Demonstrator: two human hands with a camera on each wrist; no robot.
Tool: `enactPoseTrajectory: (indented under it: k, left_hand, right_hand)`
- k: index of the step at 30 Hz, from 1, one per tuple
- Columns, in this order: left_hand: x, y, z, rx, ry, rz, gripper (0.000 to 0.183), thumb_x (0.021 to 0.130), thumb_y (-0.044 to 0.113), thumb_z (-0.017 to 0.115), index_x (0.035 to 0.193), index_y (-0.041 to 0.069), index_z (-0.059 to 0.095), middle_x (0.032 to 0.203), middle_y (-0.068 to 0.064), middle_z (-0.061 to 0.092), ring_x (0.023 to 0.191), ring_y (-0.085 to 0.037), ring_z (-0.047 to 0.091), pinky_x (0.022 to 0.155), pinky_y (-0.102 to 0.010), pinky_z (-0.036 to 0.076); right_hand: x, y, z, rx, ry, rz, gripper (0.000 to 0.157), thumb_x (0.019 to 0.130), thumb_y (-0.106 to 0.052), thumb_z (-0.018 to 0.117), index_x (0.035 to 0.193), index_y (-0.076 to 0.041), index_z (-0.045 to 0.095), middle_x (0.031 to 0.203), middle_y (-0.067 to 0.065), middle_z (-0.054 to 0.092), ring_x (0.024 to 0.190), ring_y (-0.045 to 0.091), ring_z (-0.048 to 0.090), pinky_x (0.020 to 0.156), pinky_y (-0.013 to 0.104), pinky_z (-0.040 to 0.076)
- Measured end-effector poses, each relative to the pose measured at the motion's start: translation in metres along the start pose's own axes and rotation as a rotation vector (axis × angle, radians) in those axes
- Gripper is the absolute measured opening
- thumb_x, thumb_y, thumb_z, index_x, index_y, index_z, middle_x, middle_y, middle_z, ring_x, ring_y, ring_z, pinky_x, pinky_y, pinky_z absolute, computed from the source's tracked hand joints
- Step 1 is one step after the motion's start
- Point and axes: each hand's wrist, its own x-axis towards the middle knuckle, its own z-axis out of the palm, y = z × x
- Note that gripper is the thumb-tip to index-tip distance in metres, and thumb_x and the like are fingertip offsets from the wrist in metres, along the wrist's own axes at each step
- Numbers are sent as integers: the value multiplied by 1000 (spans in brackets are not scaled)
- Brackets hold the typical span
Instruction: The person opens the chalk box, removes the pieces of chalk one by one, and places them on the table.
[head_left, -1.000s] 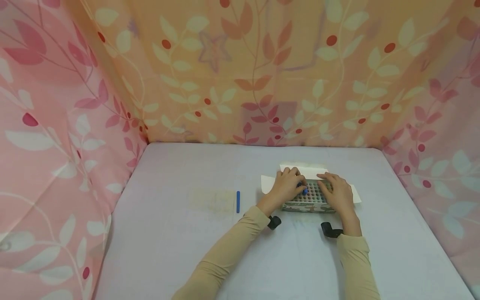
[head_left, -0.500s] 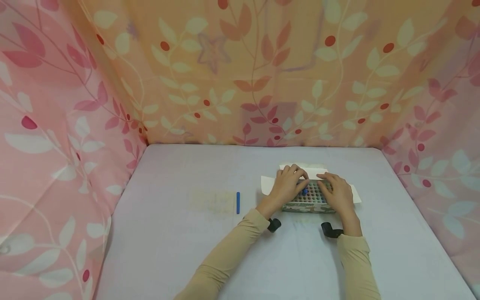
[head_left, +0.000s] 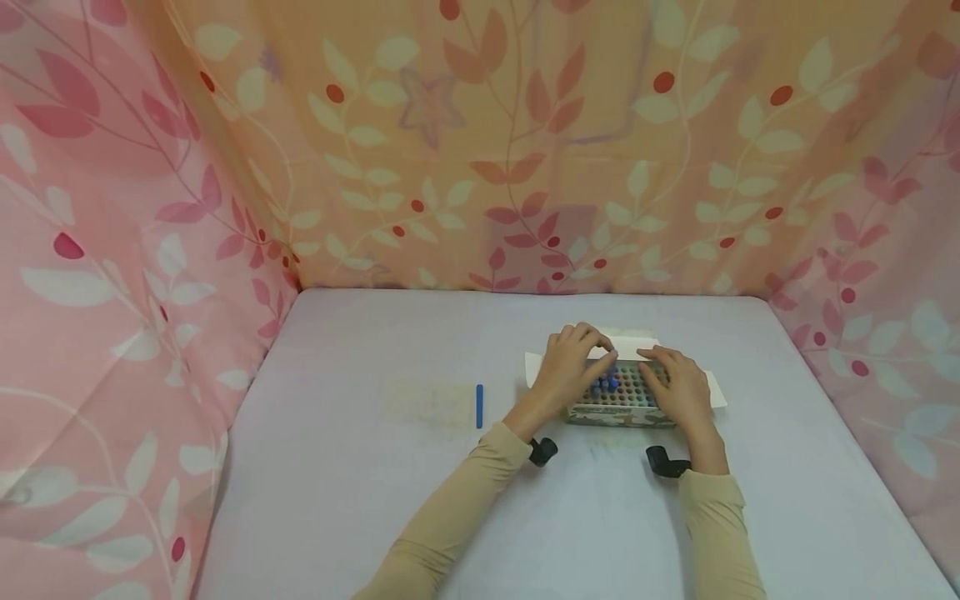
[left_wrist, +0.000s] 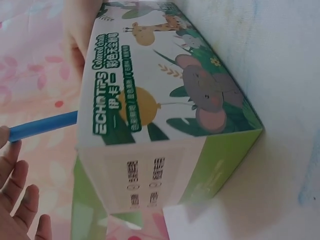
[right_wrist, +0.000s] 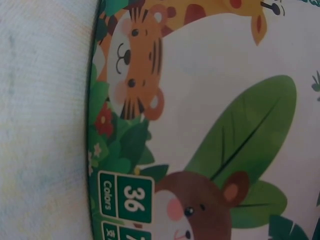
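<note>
A box of colored chalk (head_left: 622, 416) lies with its holed face up, its animal-printed side filling much of the left wrist view. My left hand (head_left: 564, 367) is over the box's left half. Its thumb and a finger pinch the upper end of a blue chalk stick (left_wrist: 44, 126), whose lower part is hidden behind the box edge. Several blue chalk ends (head_left: 604, 384) stick up beneath that hand. On the right end of the box rests my right hand (head_left: 681, 388), thumb on the holed face and fingers extended toward the back.
A loose blue chalk stick (head_left: 479, 406) lies on the white table (head_left: 337, 483) left of the box, beside a faint yellowish smudged patch (head_left: 431, 405). White box flaps (head_left: 630, 343) spread out around the box. Patterned curtains (head_left: 450, 167) enclose the table.
My left hand has risen slightly and shifted a little left, so more blue chalk ends show below its fingers. My right hand stays on the box.
</note>
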Motion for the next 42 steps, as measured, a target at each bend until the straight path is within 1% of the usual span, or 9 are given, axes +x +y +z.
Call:
enactPoseTrajectory:
  k: [6,9,12,17,25,30,35,38,42]
  left_hand:
    - [-6,-8,-11,-59,87,36,18,93,36,54,100,22,61,105,5,55,95,-13,49,82,-29,38]
    - [-8,-13,-18,-98,129,40,15,93,34,55,99,21,61,104,4,55,94,-14,48,81,-31,38]
    - [-10,-17,-24,-148,154,30,14,92,33,56,97,21,62,104,4,54,94,-15,47,82,-32,37]
    - [-17,-25,-36,-232,199,-3,13,89,31,62,92,18,65,103,2,55,93,-16,45,84,-35,36]
    - [-30,-41,-49,-282,298,-16,10,84,26,69,87,16,68,97,2,56,92,-17,45,80,-35,34]
    - [-39,-54,-56,-318,350,-42,9,83,24,69,86,15,69,97,0,57,94,-18,46,82,-37,34]
    - [-49,-64,-67,-343,372,-86,9,84,22,68,86,14,68,97,0,58,96,-18,45,85,-39,33]
    - [-54,-70,-74,-339,374,-98,9,83,21,69,86,13,68,96,-1,59,97,-19,46,86,-40,33]
    - [-62,-81,-82,-318,352,-114,8,83,20,69,85,13,68,95,-1,60,98,-19,46,87,-41,33]
  right_hand:
    - [0,-1,0,10,10,-8,33,93,-29,56,120,-11,61,128,24,51,114,46,44,93,64,28]
    - [0,-1,0,9,12,-6,32,92,-29,56,119,-11,61,128,23,51,114,46,45,92,63,28]
    - [-1,-1,-1,3,13,0,32,93,-28,56,120,-11,61,128,23,51,115,45,45,93,62,28]
    - [-1,-2,-1,12,18,-4,33,93,-29,55,119,-11,61,128,24,51,115,45,44,93,62,28]
    - [-1,2,1,28,34,-26,33,93,-31,55,119,-12,61,128,23,51,114,45,44,93,62,27]
    - [0,1,-1,10,27,-21,33,93,-29,55,119,-10,61,127,24,51,114,45,45,92,62,28]
    - [1,3,-1,8,18,-14,34,93,-29,55,120,-10,60,128,24,50,114,46,44,92,63,28]
    - [1,3,0,6,14,-10,34,93,-30,55,120,-10,60,128,24,50,114,46,44,92,63,28]
    - [1,1,-1,3,8,-10,34,93,-30,54,120,-10,60,129,23,50,115,45,44,92,63,28]
